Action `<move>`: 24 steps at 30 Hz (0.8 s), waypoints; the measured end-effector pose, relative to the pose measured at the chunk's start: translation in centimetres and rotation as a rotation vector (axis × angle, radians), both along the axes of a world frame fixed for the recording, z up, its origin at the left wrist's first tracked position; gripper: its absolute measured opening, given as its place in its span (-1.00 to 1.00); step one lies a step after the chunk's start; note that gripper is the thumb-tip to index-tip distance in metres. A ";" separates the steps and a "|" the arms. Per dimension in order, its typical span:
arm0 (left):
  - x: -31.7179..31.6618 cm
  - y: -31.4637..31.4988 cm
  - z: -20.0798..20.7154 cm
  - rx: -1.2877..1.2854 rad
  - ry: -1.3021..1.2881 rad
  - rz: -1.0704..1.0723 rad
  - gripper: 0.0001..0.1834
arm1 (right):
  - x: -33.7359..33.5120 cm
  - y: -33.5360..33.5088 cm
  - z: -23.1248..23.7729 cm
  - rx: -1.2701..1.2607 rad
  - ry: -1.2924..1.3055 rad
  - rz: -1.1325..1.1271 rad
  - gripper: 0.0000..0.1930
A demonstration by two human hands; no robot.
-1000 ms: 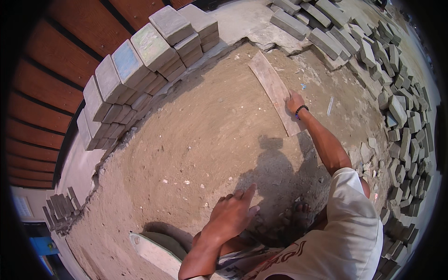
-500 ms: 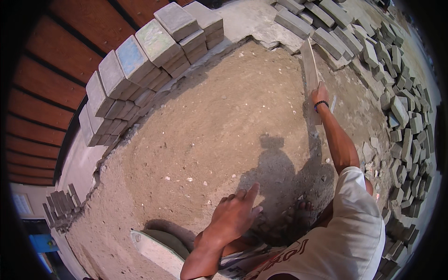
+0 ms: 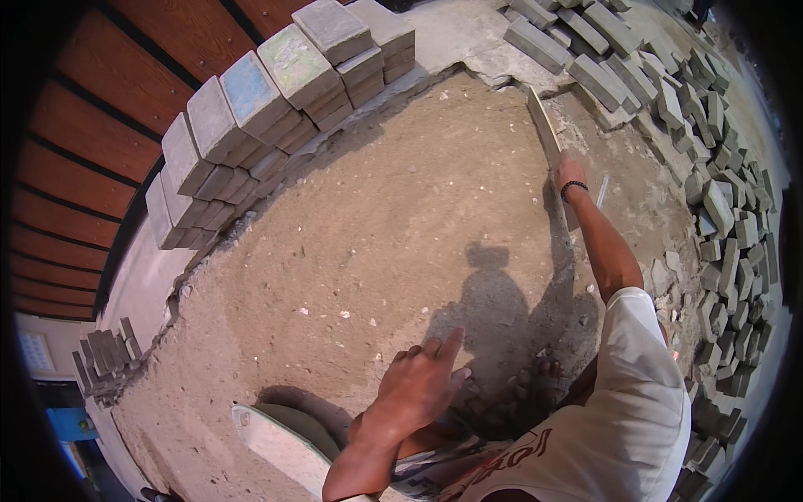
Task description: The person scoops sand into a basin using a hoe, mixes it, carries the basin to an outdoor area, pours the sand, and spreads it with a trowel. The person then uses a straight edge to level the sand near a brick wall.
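Note:
My right hand (image 3: 570,174), with a dark beaded band at the wrist, grips a long, flat wooden board (image 3: 542,119). The board stands on edge against the sandy ground (image 3: 376,217), pointing away from me along the right side of the smooth patch. My left hand (image 3: 416,383) hovers over the near part of the sand, holding nothing. Its index finger and thumb stretch out while the other fingers curl partly. Beside my left forearm lies a pale, curved, basin-like container (image 3: 280,439), partly hidden by that arm.
Paving blocks (image 3: 251,109) are stacked at the far left by a brown slatted gate (image 3: 92,167). A loose heap of grey blocks (image 3: 728,251) runs along the right, with more blocks (image 3: 594,42) at the far right. A small block pile (image 3: 107,360) sits left. My foot (image 3: 548,368) rests on rubble.
The board has turned in my right hand; its far end has swung left and nearer, and less of its face shows. My left hand has stayed nearly still.

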State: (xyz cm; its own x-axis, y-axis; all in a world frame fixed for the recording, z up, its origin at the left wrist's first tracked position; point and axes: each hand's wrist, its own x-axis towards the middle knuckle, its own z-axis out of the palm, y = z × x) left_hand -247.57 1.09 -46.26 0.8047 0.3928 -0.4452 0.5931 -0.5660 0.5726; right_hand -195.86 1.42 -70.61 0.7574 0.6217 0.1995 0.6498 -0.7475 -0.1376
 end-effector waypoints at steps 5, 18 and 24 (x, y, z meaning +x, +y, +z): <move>-1.5 -0.3 -0.5 -0.012 -0.001 0.032 -0.42 | -3.9 2.8 4.0 0.087 0.063 0.053 -0.66; -2.3 -0.5 0.6 -0.016 -0.030 0.027 -0.41 | -14.6 14.1 1.2 0.042 0.261 0.186 -0.58; -3.3 -0.4 0.8 -0.077 -0.046 0.091 -0.42 | -22.3 15.2 2.7 0.091 0.352 0.357 -0.53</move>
